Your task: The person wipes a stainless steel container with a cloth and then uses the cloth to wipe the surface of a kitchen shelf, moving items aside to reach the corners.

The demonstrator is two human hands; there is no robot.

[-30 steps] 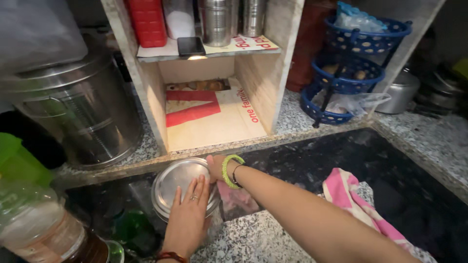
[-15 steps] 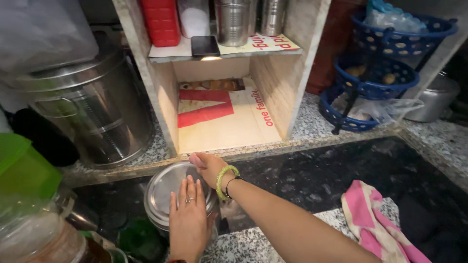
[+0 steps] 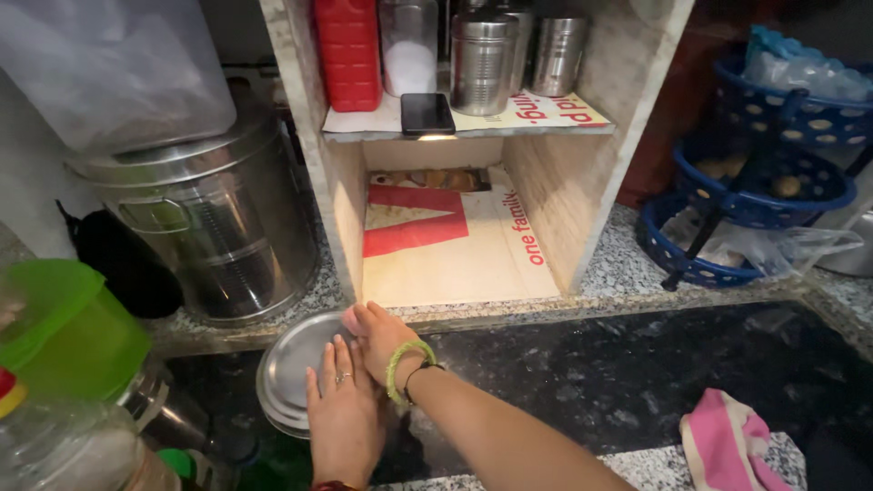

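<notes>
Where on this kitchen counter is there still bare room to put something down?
The dark counter lies bare between the right hand and the pink cloth. The lower shelf compartment holds only paper lining. The left is crowded: both hands, the left hand too, rest on a steel lid, hemmed by the big steel drum and green-lidded jar.

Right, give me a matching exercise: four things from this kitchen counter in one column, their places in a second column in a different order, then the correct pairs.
Things:
1. round steel lid
2. phone
3. pink cloth
4. large steel drum

Places:
A. on the upper shelf, in front of the steel canisters
B. under the left hand and right hand
C. on the counter left of the shelf unit
D. on the counter at the lower right

Pairs: 1-B, 2-A, 3-D, 4-C
</notes>
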